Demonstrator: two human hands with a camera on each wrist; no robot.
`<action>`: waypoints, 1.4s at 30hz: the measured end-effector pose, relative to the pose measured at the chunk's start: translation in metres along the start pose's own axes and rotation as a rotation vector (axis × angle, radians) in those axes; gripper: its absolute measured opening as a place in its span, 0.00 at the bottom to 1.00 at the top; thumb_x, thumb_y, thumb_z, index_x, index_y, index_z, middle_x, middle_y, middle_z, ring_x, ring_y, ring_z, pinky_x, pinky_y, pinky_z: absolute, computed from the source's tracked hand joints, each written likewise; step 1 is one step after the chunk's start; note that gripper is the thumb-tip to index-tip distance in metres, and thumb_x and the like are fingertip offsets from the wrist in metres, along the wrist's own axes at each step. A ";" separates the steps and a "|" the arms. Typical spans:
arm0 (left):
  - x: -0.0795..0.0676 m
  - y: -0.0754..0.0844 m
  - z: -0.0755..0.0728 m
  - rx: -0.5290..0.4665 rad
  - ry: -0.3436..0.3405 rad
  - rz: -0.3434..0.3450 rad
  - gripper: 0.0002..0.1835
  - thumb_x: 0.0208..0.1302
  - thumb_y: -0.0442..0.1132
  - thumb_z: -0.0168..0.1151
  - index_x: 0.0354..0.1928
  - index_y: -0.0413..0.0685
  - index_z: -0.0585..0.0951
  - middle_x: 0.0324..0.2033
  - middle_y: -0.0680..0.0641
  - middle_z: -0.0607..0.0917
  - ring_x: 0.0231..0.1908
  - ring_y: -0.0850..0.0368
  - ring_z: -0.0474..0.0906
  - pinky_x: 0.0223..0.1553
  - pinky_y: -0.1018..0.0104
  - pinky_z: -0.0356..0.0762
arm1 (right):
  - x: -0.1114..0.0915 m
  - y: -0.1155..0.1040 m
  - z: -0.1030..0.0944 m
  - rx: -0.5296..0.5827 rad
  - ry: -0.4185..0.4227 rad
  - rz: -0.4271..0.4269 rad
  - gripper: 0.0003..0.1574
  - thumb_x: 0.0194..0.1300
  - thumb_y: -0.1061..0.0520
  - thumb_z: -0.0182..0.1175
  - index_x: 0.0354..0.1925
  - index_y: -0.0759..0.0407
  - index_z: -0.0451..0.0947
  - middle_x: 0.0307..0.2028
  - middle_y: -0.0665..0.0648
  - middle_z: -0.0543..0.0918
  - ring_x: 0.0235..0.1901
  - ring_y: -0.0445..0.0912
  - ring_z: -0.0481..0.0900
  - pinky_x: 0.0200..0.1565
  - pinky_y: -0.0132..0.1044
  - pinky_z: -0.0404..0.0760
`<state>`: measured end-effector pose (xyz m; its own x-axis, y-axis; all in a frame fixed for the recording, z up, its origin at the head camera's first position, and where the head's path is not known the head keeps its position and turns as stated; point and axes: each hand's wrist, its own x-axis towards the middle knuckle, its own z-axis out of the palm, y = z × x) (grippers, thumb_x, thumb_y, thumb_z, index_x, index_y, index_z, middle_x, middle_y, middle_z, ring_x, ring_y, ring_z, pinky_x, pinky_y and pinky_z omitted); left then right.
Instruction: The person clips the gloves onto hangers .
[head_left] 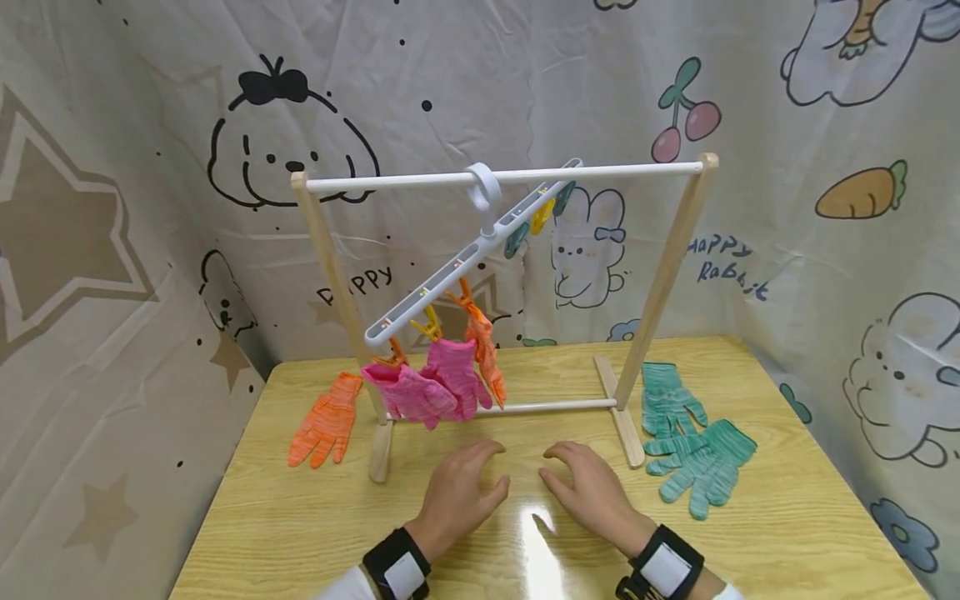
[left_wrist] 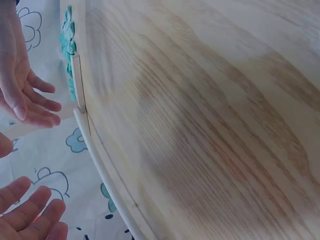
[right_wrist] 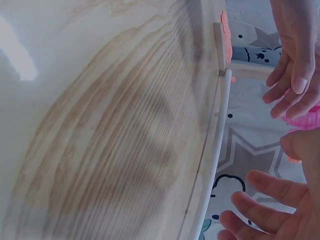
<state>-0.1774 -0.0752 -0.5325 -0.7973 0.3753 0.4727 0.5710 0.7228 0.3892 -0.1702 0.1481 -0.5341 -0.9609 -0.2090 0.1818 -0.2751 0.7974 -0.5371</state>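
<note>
My left hand (head_left: 460,493) and right hand (head_left: 588,487) hover over the table front, apart, palms facing each other, fingers loosely bent and holding nothing. Behind them a grey clip hanger (head_left: 487,242) hangs tilted from the white top bar of a drying rack (head_left: 660,275). On its low left end, clips hold pink gloves (head_left: 427,383) and an orange glove (head_left: 483,342). Another orange glove (head_left: 327,419) lies on the table at left. Two green gloves (head_left: 705,467) lie overlapping at right. In the right wrist view, my left hand (right_wrist: 295,60) faces the right fingers (right_wrist: 262,205).
Yellow and teal clips (head_left: 542,217) hang unused on the hanger's raised end. The rack's wooden feet (head_left: 621,412) and low white bar (head_left: 555,406) stand on the wooden table (head_left: 247,517). A patterned curtain (head_left: 450,92) encloses the back and sides.
</note>
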 end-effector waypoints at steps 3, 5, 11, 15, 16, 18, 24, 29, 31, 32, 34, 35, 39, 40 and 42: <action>0.000 0.002 0.002 0.000 0.001 0.011 0.20 0.55 0.45 0.73 0.50 0.49 0.84 0.47 0.48 0.90 0.48 0.53 0.87 0.49 0.56 0.84 | -0.002 0.004 -0.002 0.000 -0.003 0.025 0.16 0.69 0.50 0.64 0.50 0.57 0.84 0.53 0.58 0.86 0.56 0.56 0.82 0.58 0.53 0.80; 0.000 0.004 0.004 0.001 -0.007 0.012 0.20 0.56 0.45 0.73 0.50 0.49 0.84 0.47 0.49 0.89 0.49 0.53 0.87 0.50 0.57 0.84 | -0.003 0.007 -0.003 -0.001 -0.007 0.043 0.16 0.69 0.50 0.64 0.50 0.57 0.84 0.53 0.58 0.86 0.56 0.56 0.82 0.58 0.54 0.80; 0.001 0.012 0.009 -0.009 -0.084 0.010 0.18 0.59 0.47 0.71 0.51 0.50 0.84 0.48 0.51 0.89 0.49 0.55 0.86 0.51 0.58 0.83 | -0.007 0.020 -0.007 0.002 -0.019 0.093 0.17 0.70 0.50 0.63 0.51 0.57 0.83 0.54 0.59 0.86 0.57 0.57 0.82 0.58 0.55 0.79; 0.004 0.017 0.010 -0.014 -0.123 -0.006 0.18 0.60 0.46 0.71 0.51 0.49 0.84 0.48 0.51 0.88 0.50 0.55 0.85 0.52 0.58 0.83 | -0.010 0.027 -0.012 0.009 -0.020 0.114 0.18 0.70 0.49 0.63 0.52 0.58 0.83 0.54 0.61 0.85 0.57 0.58 0.82 0.58 0.56 0.79; 0.004 0.019 0.010 -0.016 -0.128 -0.008 0.18 0.60 0.46 0.71 0.51 0.49 0.84 0.48 0.51 0.88 0.50 0.55 0.85 0.52 0.57 0.83 | -0.011 0.028 -0.014 0.009 -0.017 0.117 0.18 0.70 0.49 0.63 0.52 0.58 0.83 0.54 0.61 0.85 0.57 0.58 0.82 0.58 0.56 0.79; 0.005 0.021 0.010 -0.015 -0.132 -0.003 0.18 0.60 0.46 0.71 0.51 0.49 0.83 0.48 0.50 0.88 0.49 0.55 0.85 0.52 0.57 0.83 | -0.013 0.031 -0.017 0.001 -0.008 0.118 0.18 0.70 0.49 0.63 0.52 0.58 0.83 0.54 0.61 0.85 0.56 0.58 0.82 0.57 0.56 0.80; 0.004 0.028 0.014 -0.011 -0.150 0.019 0.17 0.62 0.46 0.68 0.51 0.49 0.83 0.47 0.51 0.88 0.49 0.55 0.85 0.52 0.58 0.82 | -0.023 0.043 -0.028 -0.010 0.002 0.143 0.19 0.71 0.50 0.62 0.53 0.60 0.82 0.55 0.62 0.85 0.56 0.60 0.82 0.55 0.57 0.80; 0.003 0.032 0.016 -0.027 -0.162 0.018 0.16 0.62 0.45 0.68 0.50 0.49 0.83 0.47 0.51 0.88 0.48 0.55 0.85 0.50 0.59 0.82 | -0.031 0.055 -0.036 -0.034 0.030 0.148 0.20 0.71 0.50 0.62 0.54 0.62 0.82 0.55 0.65 0.84 0.55 0.62 0.82 0.53 0.58 0.81; 0.004 0.035 0.017 -0.030 -0.171 0.021 0.16 0.63 0.45 0.68 0.51 0.49 0.83 0.46 0.51 0.88 0.48 0.55 0.85 0.49 0.60 0.83 | -0.034 0.059 -0.038 -0.045 0.041 0.151 0.20 0.71 0.51 0.62 0.53 0.63 0.82 0.54 0.65 0.85 0.54 0.62 0.83 0.51 0.58 0.82; 0.004 0.036 0.018 -0.032 -0.175 0.022 0.16 0.63 0.45 0.67 0.51 0.49 0.83 0.47 0.51 0.88 0.48 0.56 0.85 0.49 0.60 0.83 | -0.035 0.061 -0.039 -0.051 0.044 0.152 0.20 0.71 0.51 0.62 0.53 0.63 0.82 0.53 0.65 0.85 0.53 0.62 0.83 0.51 0.58 0.82; 0.005 0.039 0.019 -0.031 -0.184 0.024 0.16 0.63 0.45 0.67 0.51 0.49 0.83 0.47 0.52 0.88 0.48 0.56 0.85 0.50 0.60 0.83 | -0.036 0.065 -0.040 -0.060 0.051 0.152 0.20 0.71 0.51 0.62 0.53 0.63 0.82 0.52 0.65 0.85 0.52 0.61 0.83 0.50 0.58 0.82; 0.005 0.040 0.020 -0.029 -0.187 0.026 0.16 0.63 0.45 0.67 0.51 0.49 0.83 0.47 0.52 0.88 0.49 0.56 0.85 0.50 0.60 0.83 | -0.037 0.067 -0.041 -0.062 0.051 0.154 0.20 0.71 0.51 0.62 0.53 0.63 0.82 0.51 0.65 0.86 0.52 0.61 0.83 0.50 0.58 0.82; 0.007 0.046 0.023 -0.025 -0.196 0.047 0.16 0.63 0.45 0.67 0.51 0.49 0.83 0.47 0.53 0.87 0.49 0.57 0.85 0.50 0.61 0.82 | -0.041 0.074 -0.048 -0.070 0.043 0.175 0.20 0.71 0.51 0.62 0.52 0.64 0.82 0.51 0.65 0.86 0.51 0.61 0.83 0.51 0.59 0.81; 0.007 0.048 0.024 -0.023 -0.197 0.058 0.16 0.63 0.45 0.67 0.51 0.49 0.83 0.47 0.53 0.87 0.48 0.58 0.85 0.50 0.62 0.82 | -0.042 0.076 -0.050 -0.074 0.038 0.186 0.20 0.71 0.51 0.62 0.53 0.64 0.82 0.52 0.66 0.85 0.52 0.62 0.83 0.51 0.59 0.81; 0.007 0.051 0.025 -0.011 -0.195 0.085 0.16 0.63 0.46 0.66 0.51 0.49 0.83 0.46 0.53 0.87 0.47 0.58 0.85 0.49 0.63 0.82 | -0.045 0.080 -0.055 -0.080 0.025 0.205 0.21 0.72 0.51 0.61 0.54 0.65 0.82 0.53 0.67 0.85 0.52 0.63 0.83 0.52 0.60 0.80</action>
<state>-0.1586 -0.0213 -0.5294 -0.7685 0.5404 0.3428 0.6389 0.6777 0.3640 -0.1472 0.2521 -0.5398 -0.9950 -0.0242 0.0965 -0.0693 0.8645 -0.4978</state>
